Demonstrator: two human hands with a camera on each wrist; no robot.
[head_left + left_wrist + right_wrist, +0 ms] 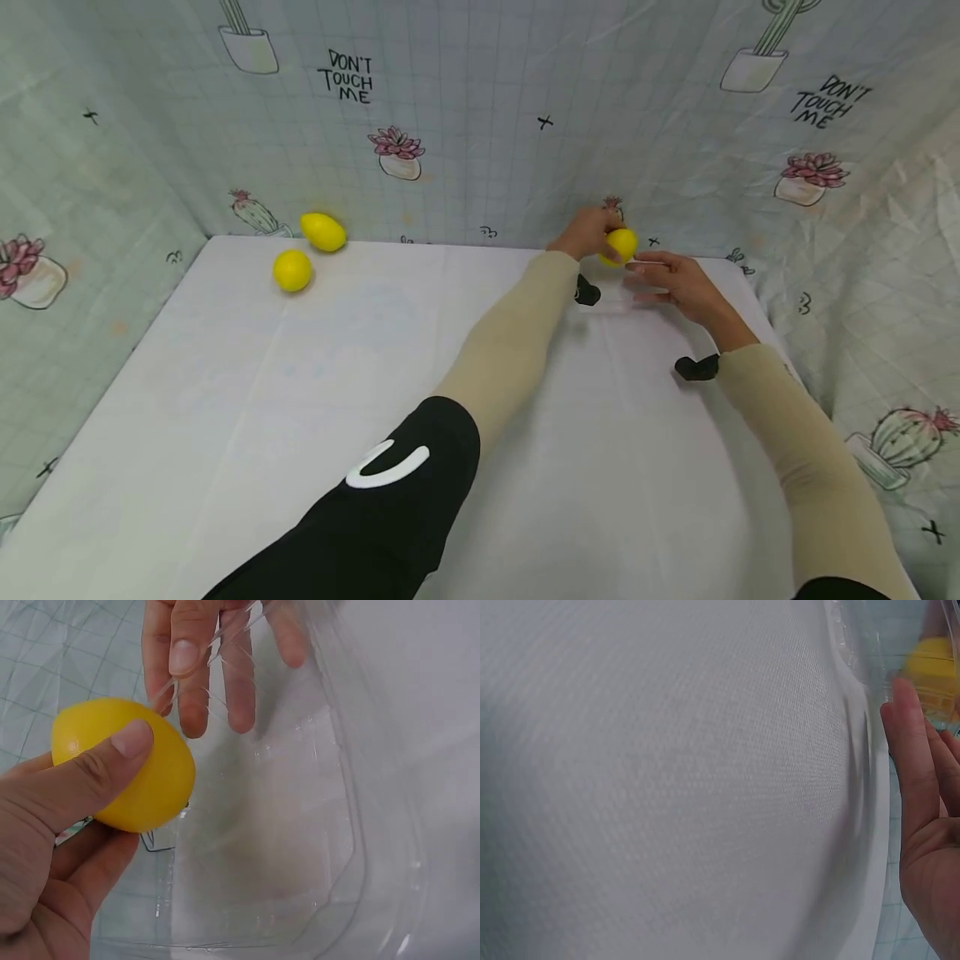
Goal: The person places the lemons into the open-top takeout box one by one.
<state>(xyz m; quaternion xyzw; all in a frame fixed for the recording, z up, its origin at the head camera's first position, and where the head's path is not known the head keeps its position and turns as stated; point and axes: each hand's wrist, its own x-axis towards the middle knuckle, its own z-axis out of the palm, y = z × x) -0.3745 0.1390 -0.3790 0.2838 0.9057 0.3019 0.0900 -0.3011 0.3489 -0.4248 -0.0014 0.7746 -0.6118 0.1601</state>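
A smooth yellow lemon (pixel 622 246) is held near the far right corner of the white cloth-covered surface (pixel 360 350), pinched by the left hand (pixel 588 233) with the thumb laid across one side and the fingers curled beneath. Beside it, a clear plastic container (pixel 255 840) is seen; whether the fruit is held inside its wall or just outside cannot be told. The right hand (pixel 675 287) is held at the container, its fingers extended and slightly spread; whether the plastic is gripped by its thumb cannot be told.

Near the far left corner, a second, oval yellow lemon (pixel 323 232) is set at the far edge, and a third, rounder yellow lemon (pixel 292 271) is placed just beside it, nearer the left edge. The surface is backed by a pale gridded curtain (pixel 465 150) printed with potted plants.
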